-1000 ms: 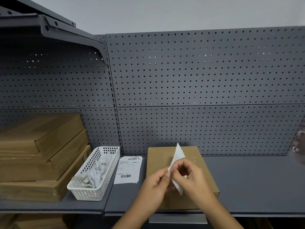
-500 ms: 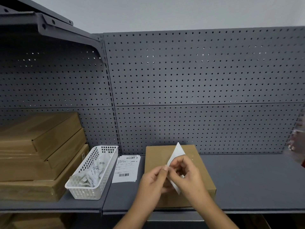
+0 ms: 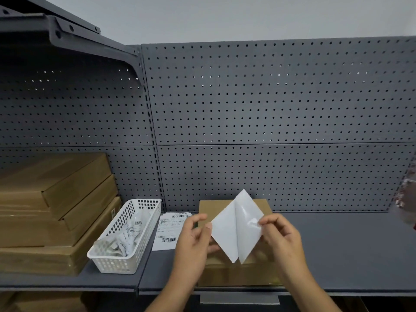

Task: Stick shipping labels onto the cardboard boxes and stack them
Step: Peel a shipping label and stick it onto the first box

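Observation:
A flat cardboard box lies on the grey shelf in front of me. Above it I hold a white shipping label, half peeled from its glossy backing sheet. My left hand pinches the label's left corner. My right hand pinches the backing's right corner. The two sheets spread apart like an open book, still joined along the middle. A pile of printed labels lies flat on the shelf to the left of the box.
A white plastic basket with crumpled backing papers stands left of the labels. Three flat cardboard boxes are stacked at the far left. A perforated grey back panel closes the shelf behind. The shelf's front edge runs below my hands.
My hands have drawn apart, opening the label from its backing; earlier both sheets were pressed together between my fingertips. The box has not moved.

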